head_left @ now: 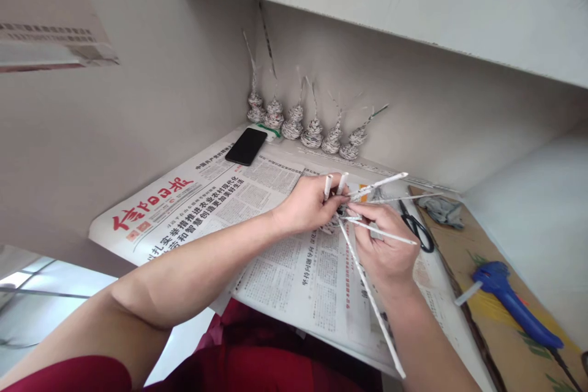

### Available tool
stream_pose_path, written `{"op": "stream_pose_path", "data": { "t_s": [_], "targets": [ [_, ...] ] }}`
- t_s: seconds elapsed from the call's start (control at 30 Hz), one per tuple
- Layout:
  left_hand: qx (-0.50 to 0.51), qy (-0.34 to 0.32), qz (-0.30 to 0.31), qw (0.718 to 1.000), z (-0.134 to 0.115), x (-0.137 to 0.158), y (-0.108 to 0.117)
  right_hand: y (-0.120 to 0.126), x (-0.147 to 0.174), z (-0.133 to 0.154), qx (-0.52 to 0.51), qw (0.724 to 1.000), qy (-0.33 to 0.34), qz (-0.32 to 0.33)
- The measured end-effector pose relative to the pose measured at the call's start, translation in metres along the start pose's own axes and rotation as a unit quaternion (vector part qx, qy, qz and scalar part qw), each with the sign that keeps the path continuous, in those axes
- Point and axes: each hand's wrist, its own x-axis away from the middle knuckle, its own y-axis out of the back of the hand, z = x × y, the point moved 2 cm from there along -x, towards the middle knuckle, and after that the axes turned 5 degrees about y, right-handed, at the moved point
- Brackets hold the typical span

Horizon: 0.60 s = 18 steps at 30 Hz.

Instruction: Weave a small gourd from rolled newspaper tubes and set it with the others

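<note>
Where the red clothing fills the bottom edge, both forearms reach up over a spread newspaper [257,220], the elbows cut off by the frame. One long paper tube [367,291] runs from the lower right edge, tip near the wrist, slanting up-left into the hands. At mid-table the left hand [307,203] and right hand [383,245] meet, fingers curled closed around a small woven paper piece [337,217], mostly hidden between them; its shape is hard to make out. From it more tubes fan out: two short ones stand upward by the left fingers, others point right. Just beyond lie black scissors [417,226], and right of them a blue glue gun [512,297] on a brown board. Farther back a black phone [246,146] lies flat, and along the wall stands a row of little coiled paper cones [303,125], stems upward.
</note>
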Motion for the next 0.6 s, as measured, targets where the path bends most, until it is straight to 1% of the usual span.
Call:
{"op": "stream_pose_path", "data": {
  "t_s": [0.13,0.27,0.4,0.47,0.6],
  "targets": [
    [0.006,-0.001,0.008,1.000,0.000,-0.001,0.001,0.005,-0.006,0.005,-0.007,0.999,0.030,0.013],
    [0.001,-0.001,0.010,1.000,0.000,-0.001,0.002,0.008,-0.009,0.011,0.021,0.998,0.056,0.037],
    [0.020,0.012,0.012,1.000,-0.001,0.000,0.001,0.007,-0.010,0.016,0.039,0.994,0.086,0.046],
    [0.034,0.019,0.012,0.999,-0.001,0.000,0.000,0.005,-0.010,0.014,0.019,0.996,0.067,0.053],
    [0.059,0.037,0.011,0.998,0.001,-0.001,-0.001,0.001,-0.006,0.009,-0.017,0.998,-0.005,0.057]
  ]
}}
